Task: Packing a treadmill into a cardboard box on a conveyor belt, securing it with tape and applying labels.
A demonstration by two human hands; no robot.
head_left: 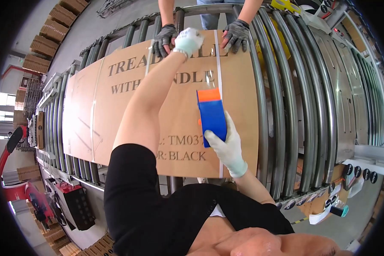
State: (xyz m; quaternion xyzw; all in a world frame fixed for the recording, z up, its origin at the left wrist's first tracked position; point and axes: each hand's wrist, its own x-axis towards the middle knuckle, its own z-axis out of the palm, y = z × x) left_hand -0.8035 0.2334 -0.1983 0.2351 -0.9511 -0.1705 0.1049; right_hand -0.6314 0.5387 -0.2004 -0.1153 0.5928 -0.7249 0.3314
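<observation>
Toward the carton's 12 o'clock edge in the head view, the blurred left hand sits beside a co-worker's grey-gloved hand; whether it grips anything, I cannot tell. Nearer the blue-and-orange handheld tool, the right hand is clamped on it, the tool extending toward 11 o'clock, long axis roughly 12-to-6. Large dark capitals mark the carton, partly covered by the left arm.

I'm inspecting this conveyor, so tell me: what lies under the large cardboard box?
Metal rollers show past the edges of the cardboard box, which appears to rest on them. Its underside and whatever is directly beneath it are hidden.
</observation>
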